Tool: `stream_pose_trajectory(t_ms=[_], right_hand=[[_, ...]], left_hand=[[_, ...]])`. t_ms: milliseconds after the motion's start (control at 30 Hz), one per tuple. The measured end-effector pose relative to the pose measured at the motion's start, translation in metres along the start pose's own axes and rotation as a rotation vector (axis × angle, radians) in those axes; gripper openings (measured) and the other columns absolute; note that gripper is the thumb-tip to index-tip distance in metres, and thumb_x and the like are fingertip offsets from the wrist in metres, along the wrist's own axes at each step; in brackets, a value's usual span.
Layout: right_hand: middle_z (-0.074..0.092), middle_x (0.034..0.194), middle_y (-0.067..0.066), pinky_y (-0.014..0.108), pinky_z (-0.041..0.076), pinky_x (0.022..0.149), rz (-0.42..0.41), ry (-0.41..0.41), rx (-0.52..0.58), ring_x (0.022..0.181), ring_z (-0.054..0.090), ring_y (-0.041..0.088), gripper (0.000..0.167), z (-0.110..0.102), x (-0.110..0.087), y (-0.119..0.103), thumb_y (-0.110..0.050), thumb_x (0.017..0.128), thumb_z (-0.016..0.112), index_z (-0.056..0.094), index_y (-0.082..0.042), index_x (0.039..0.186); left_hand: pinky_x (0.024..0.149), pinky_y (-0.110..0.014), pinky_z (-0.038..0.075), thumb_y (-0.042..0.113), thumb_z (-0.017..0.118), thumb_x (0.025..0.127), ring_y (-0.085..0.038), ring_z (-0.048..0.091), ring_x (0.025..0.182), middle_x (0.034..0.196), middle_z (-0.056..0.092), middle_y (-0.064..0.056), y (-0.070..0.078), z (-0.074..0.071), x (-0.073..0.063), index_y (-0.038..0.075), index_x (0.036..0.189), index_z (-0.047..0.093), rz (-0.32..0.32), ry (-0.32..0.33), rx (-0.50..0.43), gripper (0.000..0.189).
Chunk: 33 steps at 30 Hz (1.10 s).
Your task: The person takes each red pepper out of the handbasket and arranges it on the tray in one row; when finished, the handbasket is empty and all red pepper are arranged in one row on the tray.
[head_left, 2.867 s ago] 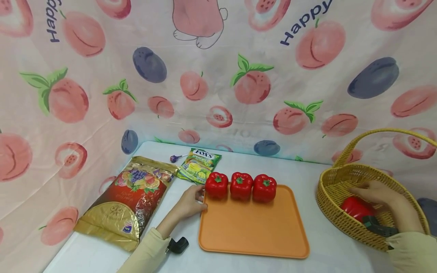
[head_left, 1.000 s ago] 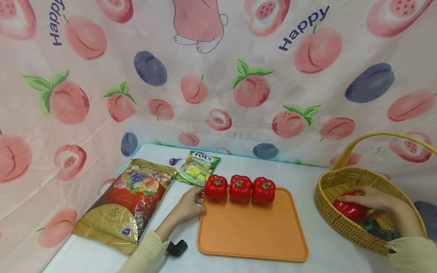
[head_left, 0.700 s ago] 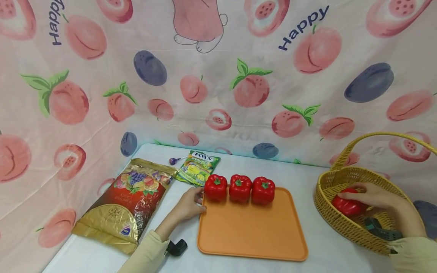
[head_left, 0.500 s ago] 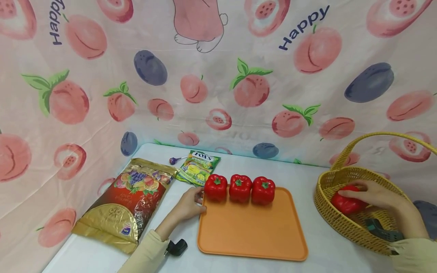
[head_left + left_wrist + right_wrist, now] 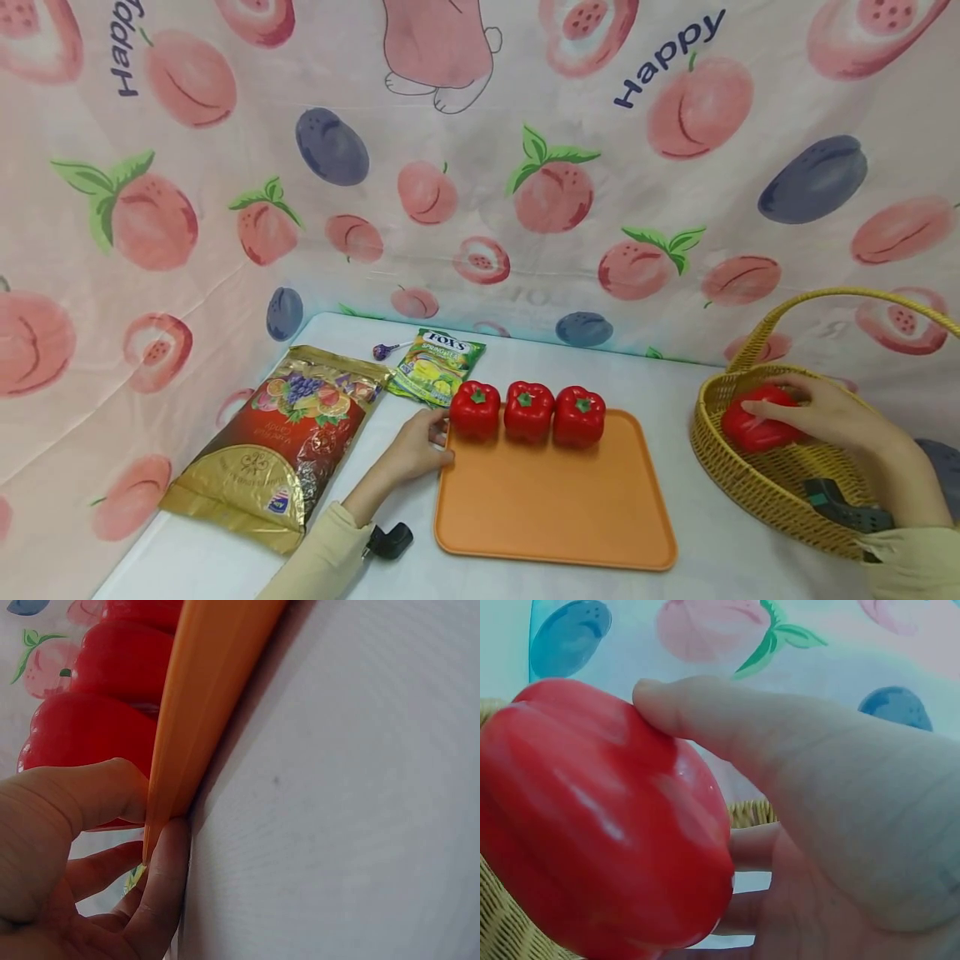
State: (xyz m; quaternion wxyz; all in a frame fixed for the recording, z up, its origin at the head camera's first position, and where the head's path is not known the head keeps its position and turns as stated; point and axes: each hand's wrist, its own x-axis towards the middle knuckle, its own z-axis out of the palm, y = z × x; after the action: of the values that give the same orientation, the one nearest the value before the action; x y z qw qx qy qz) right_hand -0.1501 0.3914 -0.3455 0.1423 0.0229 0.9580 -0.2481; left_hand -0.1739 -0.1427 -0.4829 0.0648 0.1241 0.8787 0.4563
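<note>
My right hand (image 5: 825, 410) grips a red bell pepper (image 5: 759, 423) over the wicker basket (image 5: 705, 433) on the right. In the right wrist view the thumb lies across the pepper (image 5: 607, 817) and the other fingers curl behind it. My left hand (image 5: 415, 447) holds the left edge of an orange tray (image 5: 558, 508). The left wrist view has the thumb on top of the tray's rim (image 5: 196, 712) and fingers against its outer side. Along the tray's far edge sit three red bell peppers, the left one (image 5: 476, 410), the middle one (image 5: 529, 412) and the right one (image 5: 579, 417).
A large gold and red candy bag (image 5: 281, 433) lies left of my left arm. Behind the tray are a green Fox's candy bag (image 5: 438, 367) and a lollipop (image 5: 384, 351). The basket's tall handle (image 5: 765, 329) arches above it. A patterned cloth (image 5: 480, 192) hangs behind the table.
My right hand has taken hold of the bell pepper in the basket and raised it toward the basket's upper left rim. The left hand, tray and three peppers stay put.
</note>
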Motion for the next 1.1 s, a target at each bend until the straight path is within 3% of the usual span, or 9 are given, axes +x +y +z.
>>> stream_pose_trajectory(t_ms=[233,367,600,967,1100], right_hand=[[0.041,0.131,0.039,0.046,0.049,0.074,-0.013,0.03,-0.036,0.104,0.046,0.046,0.087,-0.002,-0.005,-0.01,-0.058,0.092,0.057,0.033,0.006,0.145],[0.04,0.133,0.039,0.051,0.049,0.076,-0.043,0.047,-0.052,0.106,0.046,0.046,0.087,0.0,-0.007,-0.016,-0.057,0.092,0.058,0.032,0.005,0.146],[0.044,0.131,0.037,0.047,0.05,0.078,-0.13,0.077,-0.025,0.106,0.05,0.044,0.08,0.008,-0.007,-0.025,-0.05,0.093,0.061,0.035,0.007,0.144],[0.047,0.126,0.036,0.048,0.054,0.074,-0.133,0.104,-0.01,0.103,0.051,0.045,0.085,0.018,-0.01,-0.047,-0.052,0.091,0.063,0.034,0.007,0.145],[0.051,0.122,0.034,0.042,0.054,0.07,-0.146,0.132,-0.02,0.102,0.053,0.044,0.087,0.026,-0.008,-0.055,-0.052,0.089,0.066,0.035,0.008,0.144]], left_hand=[[0.072,-0.029,0.052,-0.002,0.079,0.071,-0.017,0.059,0.083,0.102,0.057,-0.011,0.001,0.0,0.001,-0.006,0.131,0.055,0.007,-0.003,0.009,0.065],[0.072,-0.029,0.052,-0.002,0.079,0.071,-0.017,0.059,0.083,0.102,0.057,-0.011,0.001,0.0,0.001,-0.006,0.131,0.055,0.012,-0.007,0.005,0.065],[0.073,-0.029,0.053,0.0,0.079,0.072,-0.017,0.058,0.084,0.102,0.057,-0.01,-0.001,0.0,0.0,-0.005,0.13,0.056,-0.003,-0.011,0.006,0.063],[0.072,-0.029,0.053,-0.001,0.08,0.071,-0.018,0.059,0.084,0.1,0.056,-0.01,0.001,-0.001,-0.002,-0.005,0.129,0.058,0.009,-0.01,0.009,0.062],[0.072,-0.029,0.052,-0.001,0.08,0.071,-0.018,0.059,0.083,0.1,0.056,-0.01,0.001,-0.001,-0.002,-0.005,0.128,0.058,0.014,-0.011,0.01,0.061]])
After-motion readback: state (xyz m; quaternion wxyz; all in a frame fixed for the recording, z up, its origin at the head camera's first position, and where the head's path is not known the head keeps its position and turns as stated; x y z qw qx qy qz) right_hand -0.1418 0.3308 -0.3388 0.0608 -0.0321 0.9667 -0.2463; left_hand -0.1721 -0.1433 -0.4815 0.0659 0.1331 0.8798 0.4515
